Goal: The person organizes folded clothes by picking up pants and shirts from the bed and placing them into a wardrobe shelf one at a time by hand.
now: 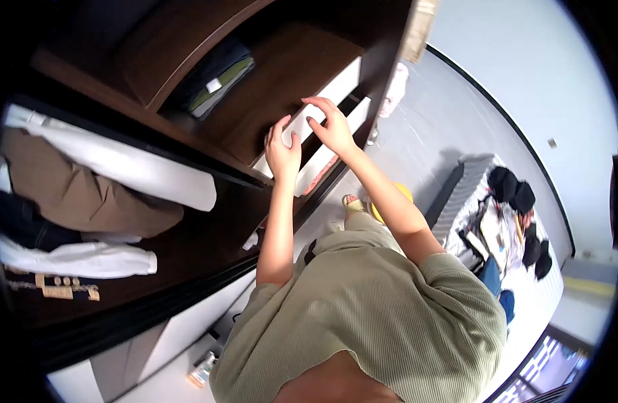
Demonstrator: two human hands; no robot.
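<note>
A: Position of the white panel?
B: The white panel runs along the front edge of the shelf in the dark wardrobe. A second white strip lies roughly parallel, nearer the wearer, with a dark gap between; some pinkish cloth shows just beside it.

A: Left hand?
B: Left hand is at the panel, toward its left end. Fingers are loosely bent at the shelf-side edge, thumb spread away from them. Whether it grips the panel is not clear to me.

A: Right hand?
B: Right hand is farther along the same panel, half curled, fingertips at the shelf-side edge, thumb well parted. Firmness of hold: not determinable.

A: Surroundings?
B: Folded clothes lie toward the shelf's left end. In the adjoining left compartment, a brown garment hangs above a white garment. On the right, black caps rest near the far edge of a white surface.
</note>
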